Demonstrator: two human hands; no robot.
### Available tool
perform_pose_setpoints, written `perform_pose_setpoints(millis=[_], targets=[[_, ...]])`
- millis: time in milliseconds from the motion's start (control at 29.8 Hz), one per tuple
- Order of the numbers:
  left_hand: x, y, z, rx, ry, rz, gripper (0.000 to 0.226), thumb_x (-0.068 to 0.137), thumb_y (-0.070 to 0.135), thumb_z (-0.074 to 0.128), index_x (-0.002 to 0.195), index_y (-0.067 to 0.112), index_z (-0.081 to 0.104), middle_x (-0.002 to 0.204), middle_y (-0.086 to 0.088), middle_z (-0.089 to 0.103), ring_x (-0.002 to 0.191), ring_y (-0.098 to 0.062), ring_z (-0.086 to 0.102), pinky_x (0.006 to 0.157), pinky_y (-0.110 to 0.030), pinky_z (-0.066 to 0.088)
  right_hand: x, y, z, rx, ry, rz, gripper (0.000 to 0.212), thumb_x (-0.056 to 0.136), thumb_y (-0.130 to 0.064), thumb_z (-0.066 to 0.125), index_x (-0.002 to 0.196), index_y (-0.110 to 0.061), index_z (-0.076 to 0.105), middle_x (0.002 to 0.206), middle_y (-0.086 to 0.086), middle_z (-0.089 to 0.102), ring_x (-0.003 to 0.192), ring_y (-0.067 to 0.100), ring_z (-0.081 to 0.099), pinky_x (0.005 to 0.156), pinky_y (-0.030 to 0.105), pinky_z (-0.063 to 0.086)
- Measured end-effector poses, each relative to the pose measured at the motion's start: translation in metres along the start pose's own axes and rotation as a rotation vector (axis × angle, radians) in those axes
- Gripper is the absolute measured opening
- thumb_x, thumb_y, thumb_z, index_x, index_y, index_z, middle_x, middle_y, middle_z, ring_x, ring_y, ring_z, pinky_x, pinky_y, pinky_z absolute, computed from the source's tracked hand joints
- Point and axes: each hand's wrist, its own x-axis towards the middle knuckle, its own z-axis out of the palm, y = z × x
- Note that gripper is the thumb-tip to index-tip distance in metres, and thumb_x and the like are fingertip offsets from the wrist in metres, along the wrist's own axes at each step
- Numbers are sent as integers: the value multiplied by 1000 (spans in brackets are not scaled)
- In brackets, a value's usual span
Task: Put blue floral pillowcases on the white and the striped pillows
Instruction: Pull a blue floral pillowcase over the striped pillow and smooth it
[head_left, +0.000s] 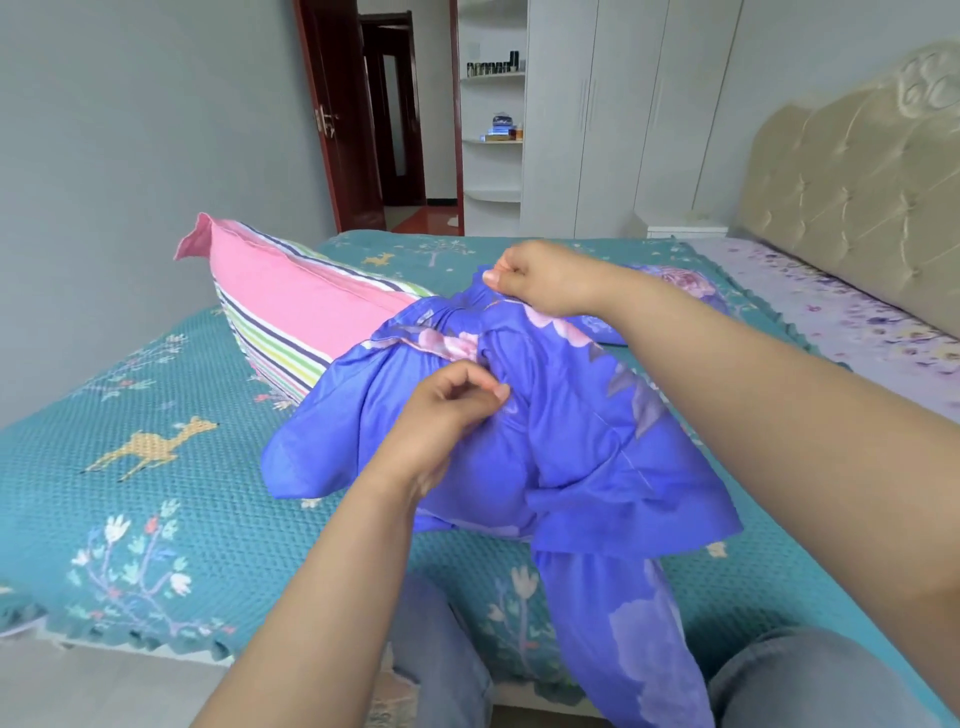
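Bedroom, grey walls, bed covered by a teal bedspread with deer and tree print. The striped pillow, pink band down its middle, lay across that bedspread near the bed's centre, its far end sticking up and bare, its near end inside a blue floral pillowcase. The pillowcase was bunched around the pillow's lower half, loose fabric hanging off the bed edge toward the person's jeans. Left hand pinched a fold of the pillowcase on the near side of the pillow, fingers curled on the cloth. Right hand gripped the gathered opening edge of the pillowcase on the far side of the pillow, thumb and fingers clenched on it. Beyond the pillow, behind the right forearm, another blue floral piece lay on the bedspread; couldn't tell what it held. Right of the pillow: lilac flowered sheet and beige tufted headboard. Behind the pillow: white wardrobe, corner shelves with small items, dark red door standing open.
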Motion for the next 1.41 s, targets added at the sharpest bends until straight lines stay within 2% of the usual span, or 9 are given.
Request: perform_pose_setpoints(millis=[134, 268, 402, 503, 737, 905, 1039, 1240, 1407], targets=[[1, 9, -18, 58, 65, -32, 22, 87, -3, 57, 72, 13, 56, 65, 3, 48, 62, -4, 49, 66, -18, 48, -6, 20, 12, 176, -40, 61, 34, 98, -39, 43, 81, -11, 51, 36, 3, 53, 38, 6, 44, 55, 17, 37], [3, 18, -24, 52, 115, -56, 25, 95, 3, 49, 73, 15, 51, 81, 1, 61, 77, -13, 58, 77, -28, 48, -14, 47, 20, 633, -212, 79, 64, 76, -61, 65, 92, 2, 59, 85, 14, 58, 82, 18, 53, 79, 33, 39], [-2, 23, -6, 184, 63, 115, 15, 91, 9, 58, 79, 16, 57, 85, 3, 57, 82, -10, 51, 77, -24, 41, -33, 74, 14, 806, -397, 65, 57, 70, -23, 78, 109, 12, 54, 101, 10, 62, 94, 16, 59, 85, 25, 45], [2, 16, 16, 382, 15, 187, 25, 76, 30, 75, 96, 21, 63, 105, 5, 62, 99, -8, 57, 88, -22, 44, -41, 76, 13, 769, -239, 71, 6, 82, 6, 61, 87, 4, 59, 80, 4, 65, 75, 10, 60, 73, 21, 48], [11, -1, 49, 658, 188, 220, 42, 80, 23, 73, 55, 10, 42, 93, 9, 48, 76, -1, 47, 66, -14, 33, -47, 49, 6, 652, 154, -44, 18, 87, -10, 65, 70, -17, 61, 52, -12, 59, 51, 6, 43, 56, 24, 36], [17, 3, 41, 707, 49, 208, 41, 94, 15, 55, 57, 10, 38, 101, -5, 55, 103, -15, 51, 73, -20, 32, -40, 35, 15, 496, 271, -7, 17, 88, -19, 66, 72, -19, 59, 63, 5, 54, 47, 3, 37, 50, 22, 31], [22, 15, 27, 580, 40, 206, 37, 98, 16, 45, 66, -1, 45, 73, -6, 43, 68, -16, 39, 64, -26, 29, -43, 36, 18, 40, 401, 106, 15, 85, -38, 64, 89, -24, 61, 83, -6, 53, 74, 11, 49, 61, 27, 33], [43, 31, 12, 396, 387, 205, 35, 95, 17, 50, 60, 17, 44, 53, 12, 38, 53, -7, 30, 52, -26, 29, -54, 37, 11, 354, 291, 119, 16, 87, -31, 65, 95, -22, 54, 78, -4, 57, 71, 18, 55, 73, 37, 49], [49, 49, 12, 388, 297, 143, 26, 94, 22, 53, 68, 19, 53, 63, 2, 53, 59, -12, 45, 60, -27, 39, -54, 47, 28, 523, 301, 161, 34, 87, -25, 66, 71, -1, 48, 68, 9, 47, 64, 17, 43, 65, 39, 46]])
